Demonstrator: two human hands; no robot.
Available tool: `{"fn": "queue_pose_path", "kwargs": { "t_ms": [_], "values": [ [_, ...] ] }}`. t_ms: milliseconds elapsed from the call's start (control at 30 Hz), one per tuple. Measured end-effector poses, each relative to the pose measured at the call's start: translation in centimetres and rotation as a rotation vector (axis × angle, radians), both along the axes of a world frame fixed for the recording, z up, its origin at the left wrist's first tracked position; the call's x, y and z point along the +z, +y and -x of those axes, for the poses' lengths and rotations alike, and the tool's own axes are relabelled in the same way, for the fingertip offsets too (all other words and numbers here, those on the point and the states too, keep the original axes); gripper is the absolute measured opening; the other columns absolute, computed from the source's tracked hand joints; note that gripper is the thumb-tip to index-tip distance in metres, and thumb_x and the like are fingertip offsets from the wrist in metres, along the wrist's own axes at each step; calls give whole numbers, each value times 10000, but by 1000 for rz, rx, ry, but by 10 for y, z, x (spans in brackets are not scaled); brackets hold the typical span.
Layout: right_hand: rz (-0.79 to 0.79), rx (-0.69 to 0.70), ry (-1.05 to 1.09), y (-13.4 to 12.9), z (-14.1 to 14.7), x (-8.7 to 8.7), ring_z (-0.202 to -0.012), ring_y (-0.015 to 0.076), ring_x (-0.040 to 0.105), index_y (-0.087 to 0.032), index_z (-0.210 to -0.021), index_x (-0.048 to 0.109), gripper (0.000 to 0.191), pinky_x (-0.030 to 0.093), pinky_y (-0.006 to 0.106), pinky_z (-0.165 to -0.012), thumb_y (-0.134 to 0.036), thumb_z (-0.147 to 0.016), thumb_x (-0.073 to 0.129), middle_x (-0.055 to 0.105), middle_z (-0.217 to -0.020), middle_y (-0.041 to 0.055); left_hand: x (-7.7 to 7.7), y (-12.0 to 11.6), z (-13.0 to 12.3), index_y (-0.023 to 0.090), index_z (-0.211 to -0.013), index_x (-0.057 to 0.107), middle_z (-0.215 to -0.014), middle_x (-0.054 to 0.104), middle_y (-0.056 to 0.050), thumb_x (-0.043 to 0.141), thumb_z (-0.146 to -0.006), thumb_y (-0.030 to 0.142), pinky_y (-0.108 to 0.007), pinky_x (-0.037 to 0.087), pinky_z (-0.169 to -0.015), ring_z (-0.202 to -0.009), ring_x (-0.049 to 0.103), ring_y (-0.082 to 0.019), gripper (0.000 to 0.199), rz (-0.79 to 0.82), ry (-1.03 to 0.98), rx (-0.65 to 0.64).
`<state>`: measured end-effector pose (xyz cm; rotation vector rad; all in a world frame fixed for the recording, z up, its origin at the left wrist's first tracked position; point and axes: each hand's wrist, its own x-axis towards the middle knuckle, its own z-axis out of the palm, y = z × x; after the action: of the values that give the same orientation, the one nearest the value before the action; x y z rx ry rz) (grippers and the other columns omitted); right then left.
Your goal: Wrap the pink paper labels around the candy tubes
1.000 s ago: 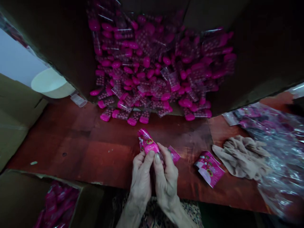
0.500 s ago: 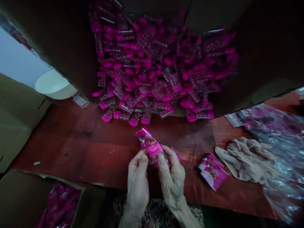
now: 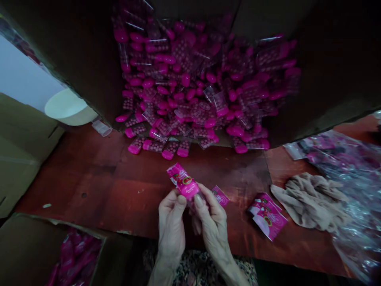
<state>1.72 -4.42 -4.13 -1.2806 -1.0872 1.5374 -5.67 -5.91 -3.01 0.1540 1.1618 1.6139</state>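
Observation:
My left hand (image 3: pixel 173 218) and my right hand (image 3: pixel 212 218) are together above the red table, with thumbs and fingers closed on one small candy container (image 3: pixel 195 198). A printed pink sleeve (image 3: pixel 183 180) covers its upper end and sticks out beyond my fingertips toward the back left. The container's lower part is mostly hidden by my right thumb and fingers. One flat pink label (image 3: pixel 220 196) lies on the table just right of my right hand. More pink labels (image 3: pixel 269 217) lie further right.
A large carton (image 3: pixel 98 71) at the back holds many pink-capped containers (image 3: pixel 178 95). A white bowl (image 3: pixel 70 107) stands back left. An open box (image 3: pixel 26 246) with pink packs is front left. A crumpled cloth (image 3: pixel 309 200) and clear plastic bags (image 3: pixel 357 190) lie right.
Both hands have shifted slightly left with the container. The sleeve's free end has also moved left, and the label beside my right hand shows more.

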Motion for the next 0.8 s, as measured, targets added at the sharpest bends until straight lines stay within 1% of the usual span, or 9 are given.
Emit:
{"fn": "queue_pose_path", "kwargs": {
  "t_ms": [100, 167, 233, 333, 433, 500, 633, 733, 800],
  "values": [
    [-56, 24, -48, -3, 0, -3, -486, 108, 504, -233, -1033, 650, 287, 434, 221, -446, -392, -804, 579, 593, -648, -10, 0, 3, 13, 186, -840, 690, -744, 700, -18, 673, -722, 293, -236, 455, -640, -645, 604, -137, 160, 28, 124, 135],
    [-58, 34, -70, -4, -2, -5, -525, 114, 522, -234, -1011, 661, 268, 443, 222, -466, -382, -802, 585, 606, -683, -1, 2, 5, 23, 210, -893, 679, -814, 697, -4, 703, -691, 239, -224, 452, -699, -727, 613, -136, 206, 6, 286, 260],
    [-42, 56, -82, -3, -5, -7, -513, 110, 513, -233, -1004, 667, 264, 433, 216, -451, -379, -799, 591, 603, -668, -1, 5, 6, 33, 216, -897, 676, -871, 685, -4, 717, -666, 183, -224, 442, -758, -804, 606, -142, 237, -38, 449, 294],
    [-17, 98, -65, -2, -10, -8, -456, 92, 464, -231, -1013, 667, 272, 390, 197, -399, -379, -796, 596, 577, -615, -13, 9, 6, 47, 211, -820, 669, -933, 651, -23, 708, -666, 145, -271, 431, -827, -901, 583, -180, 172, -92, 627, 221],
    [6, 119, -20, 1, -13, -7, -406, 63, 385, -226, -1011, 666, 274, 315, 167, -343, -377, -791, 604, 540, -585, -25, 11, 5, 61, 202, -736, 661, -970, 619, -38, 691, -685, 136, -298, 401, -866, -961, 552, -200, 88, -99, 775, 57],
    [41, 137, 24, 3, -14, -5, -387, 43, 337, -216, -994, 669, 274, 265, 149, -321, -383, -784, 613, 519, -579, -31, 10, 4, 70, 189, -674, 656, -965, 617, -45, 663, -720, 156, -289, 395, -858, -944, 550, -193, 56, -113, 745, -118],
    [231, 223, 178, 7, -14, 1, -346, 24, 298, -181, -967, 658, 325, 232, 130, -295, -432, -763, 623, 490, -526, -45, 8, 2, 76, 169, -754, 686, -969, 626, -76, 585, -791, 264, -320, 390, -893, -1020, 533, -229, 144, -247, 411, -363],
    [322, 246, 238, 8, -16, 0, -320, 24, 294, -176, -975, 642, 351, 243, 130, -283, -446, -752, 629, 483, -493, -56, 5, 2, 69, 149, -925, 685, -990, 623, -99, 546, -808, 371, -348, 398, -908, -1043, 531, -251, 287, -305, 268, -346],
    [260, 239, 193, 7, -17, -2, -316, 22, 284, -182, -987, 641, 333, 243, 132, -285, -439, -778, 604, 482, -494, -57, 0, 3, 62, 153, -847, 687, -1015, 630, -101, 565, -792, 394, -326, 425, -868, -998, 558, -234, 276, -301, 259, -232]
  ]
}}
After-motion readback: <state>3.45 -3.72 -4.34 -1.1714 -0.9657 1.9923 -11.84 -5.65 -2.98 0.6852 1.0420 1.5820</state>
